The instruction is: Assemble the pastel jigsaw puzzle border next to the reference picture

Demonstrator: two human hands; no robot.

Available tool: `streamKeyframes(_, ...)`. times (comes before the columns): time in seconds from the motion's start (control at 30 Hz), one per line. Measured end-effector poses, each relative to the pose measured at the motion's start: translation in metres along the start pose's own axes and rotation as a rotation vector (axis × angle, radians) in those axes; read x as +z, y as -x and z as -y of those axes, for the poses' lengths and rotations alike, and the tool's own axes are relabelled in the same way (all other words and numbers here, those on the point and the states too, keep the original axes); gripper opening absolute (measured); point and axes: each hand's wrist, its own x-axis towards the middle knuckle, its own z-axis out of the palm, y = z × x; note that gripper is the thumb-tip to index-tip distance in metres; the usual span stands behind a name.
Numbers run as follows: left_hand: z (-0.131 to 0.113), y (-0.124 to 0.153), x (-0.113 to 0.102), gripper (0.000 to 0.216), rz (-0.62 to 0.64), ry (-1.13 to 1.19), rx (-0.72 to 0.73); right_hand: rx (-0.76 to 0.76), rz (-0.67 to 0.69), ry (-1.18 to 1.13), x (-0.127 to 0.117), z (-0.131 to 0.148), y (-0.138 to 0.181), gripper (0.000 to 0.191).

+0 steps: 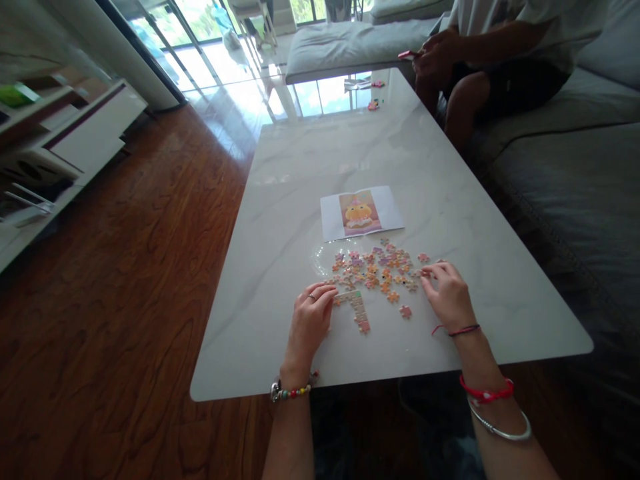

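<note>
Several small pastel jigsaw pieces (377, 267) lie scattered on a white marble table (350, 153). A joined strip of pieces (357, 308) forms a corner just in front of me. My left hand (310, 320) rests palm down, its fingertips touching the left end of that strip. My right hand (447, 293) lies at the right edge of the scatter, fingertips on a loose piece. A printed reference picture (360, 212) of an orange character lies beyond the pieces. A clear plastic bag (325, 257) sits under the left part of the scatter.
Another person (480, 60) sits on the grey sofa (575, 173) at the far right, holding a pink item. A few loose pieces (373, 105) lie at the table's far end. A white shelf unit (55, 147) stands left on the wooden floor.
</note>
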Motion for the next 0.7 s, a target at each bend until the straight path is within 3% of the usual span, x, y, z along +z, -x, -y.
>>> streamKeyframes(0.1,-0.002,-0.001,0.004,0.018,0.018,-0.005,0.015,0.056,-0.017,0.037,-0.003,-0.01,0.001,0.022)
streamKeyframes(0.27,-0.002,-0.002,0.007,0.018,0.012,-0.017,0.032,0.096,0.069,0.072,-0.005,-0.018,0.003,0.03)
streamKeyframes(0.53,0.004,-0.002,0.009,0.018,0.01,-0.031,0.02,0.077,0.115,0.036,-0.007,-0.019,0.004,0.017)
streamKeyframes(0.7,0.009,-0.003,0.008,0.019,-0.015,-0.049,-0.008,0.033,0.089,0.002,-0.003,-0.017,0.003,0.022)
